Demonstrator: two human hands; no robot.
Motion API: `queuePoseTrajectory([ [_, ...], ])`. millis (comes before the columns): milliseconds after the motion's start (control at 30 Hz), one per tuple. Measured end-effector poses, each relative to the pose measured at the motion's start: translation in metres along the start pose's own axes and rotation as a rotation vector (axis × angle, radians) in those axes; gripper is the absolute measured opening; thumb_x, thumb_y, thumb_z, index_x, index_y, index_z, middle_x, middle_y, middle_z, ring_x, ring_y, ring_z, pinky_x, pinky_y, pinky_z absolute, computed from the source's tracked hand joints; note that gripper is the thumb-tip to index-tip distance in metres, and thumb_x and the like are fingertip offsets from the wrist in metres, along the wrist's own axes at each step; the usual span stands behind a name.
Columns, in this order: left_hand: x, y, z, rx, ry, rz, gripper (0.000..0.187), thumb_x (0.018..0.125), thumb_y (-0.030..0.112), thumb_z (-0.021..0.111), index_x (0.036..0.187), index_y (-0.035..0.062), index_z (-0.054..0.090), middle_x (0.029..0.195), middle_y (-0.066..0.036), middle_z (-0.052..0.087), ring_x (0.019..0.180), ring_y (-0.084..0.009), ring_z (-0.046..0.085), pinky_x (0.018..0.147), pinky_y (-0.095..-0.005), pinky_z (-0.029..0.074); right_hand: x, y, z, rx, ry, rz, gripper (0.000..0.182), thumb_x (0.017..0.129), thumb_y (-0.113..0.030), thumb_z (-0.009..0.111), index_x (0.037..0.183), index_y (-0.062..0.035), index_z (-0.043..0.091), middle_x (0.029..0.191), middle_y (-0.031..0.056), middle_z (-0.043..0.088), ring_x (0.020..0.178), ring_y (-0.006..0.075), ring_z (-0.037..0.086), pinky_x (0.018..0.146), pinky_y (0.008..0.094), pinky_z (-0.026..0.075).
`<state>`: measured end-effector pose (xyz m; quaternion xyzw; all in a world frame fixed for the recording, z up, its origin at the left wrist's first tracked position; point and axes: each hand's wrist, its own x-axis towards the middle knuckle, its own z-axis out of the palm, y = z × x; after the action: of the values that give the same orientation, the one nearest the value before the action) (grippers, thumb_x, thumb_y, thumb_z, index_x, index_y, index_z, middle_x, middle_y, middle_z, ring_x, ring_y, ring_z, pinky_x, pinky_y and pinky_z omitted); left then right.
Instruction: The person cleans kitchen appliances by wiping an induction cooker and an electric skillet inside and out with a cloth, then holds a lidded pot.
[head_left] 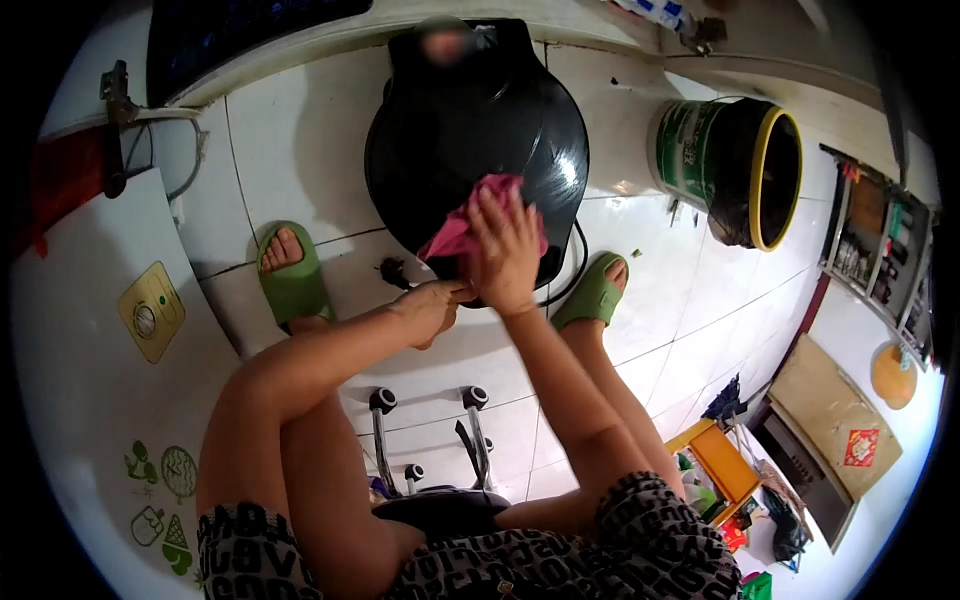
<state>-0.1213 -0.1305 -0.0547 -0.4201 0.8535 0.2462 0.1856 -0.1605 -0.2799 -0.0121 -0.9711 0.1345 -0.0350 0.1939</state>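
Note:
A round black electric griddle (470,135) with a glossy lid stands on the floor between my feet. My right hand (507,255) lies over a crumpled pink cloth (455,237), pressing it on the lid near the front, fingers pointing away from me. At the griddle's front edge is my left hand (430,310), its fingers bent around that edge just left of my right wrist. Part of its grip is hidden. A black cord (580,265) curves along the griddle's right side.
Green slippers (292,285) are on my feet, either side of the griddle. To the right a bucket (690,150) with a yellow rim and black liner lies tilted in view. A white cabinet (90,380) stands left. Chrome stool legs (380,440) are below me.

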Motion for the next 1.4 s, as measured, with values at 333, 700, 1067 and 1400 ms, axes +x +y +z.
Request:
queuePoseTrajectory([
  [333,-0.027,-0.020,0.007,-0.209,0.541,0.092,0.014,0.071,0.027,0.062,0.067,0.0144,0.067,0.085,0.001,0.062,0.115,-0.0205,0.046,0.108,-0.0377,0.026,0.030,0.127,-0.026,0.110,0.235,0.609,0.031,0.089,-0.019,0.052,0.118,-0.0134,0.060,0.121,0.0120,0.058,0.105,0.0352,0.058,0.087,0.0419,0.048],
  [700,-0.070,0.001,0.101,-0.162,0.400,-0.138,0.041,0.077,0.013,0.063,0.118,0.0127,0.057,0.096,0.001,0.057,0.101,-0.0147,0.047,0.079,-0.0298,0.042,-0.067,0.143,-0.005,-0.266,-0.619,0.935,0.043,0.080,-0.039,0.056,0.101,-0.0026,0.064,0.099,0.0233,0.067,0.099,0.0409,0.063,0.087,0.0473,0.048],
  [1067,-0.068,-0.005,0.088,-0.316,0.629,-0.586,0.018,0.074,0.015,0.064,0.090,0.0054,0.063,0.094,-0.008,0.051,0.091,-0.0247,0.051,0.082,-0.0387,0.040,-0.029,0.169,-0.108,1.255,-0.773,1.282,0.032,0.083,-0.011,0.061,0.114,-0.0056,0.055,0.098,0.0063,0.062,0.087,0.0216,0.064,0.076,0.0318,0.055],
  [1400,-0.103,-0.066,0.080,-2.692,1.519,-0.776,0.033,0.094,0.039,0.057,0.084,0.0077,0.058,0.100,-0.006,0.056,0.091,-0.0197,0.056,0.083,-0.0407,0.047,0.019,0.163,-0.058,1.655,-0.057,0.902,0.037,0.091,-0.035,0.060,0.117,-0.0096,0.051,0.103,0.0064,0.064,0.091,0.0224,0.063,0.080,0.0359,0.053],
])
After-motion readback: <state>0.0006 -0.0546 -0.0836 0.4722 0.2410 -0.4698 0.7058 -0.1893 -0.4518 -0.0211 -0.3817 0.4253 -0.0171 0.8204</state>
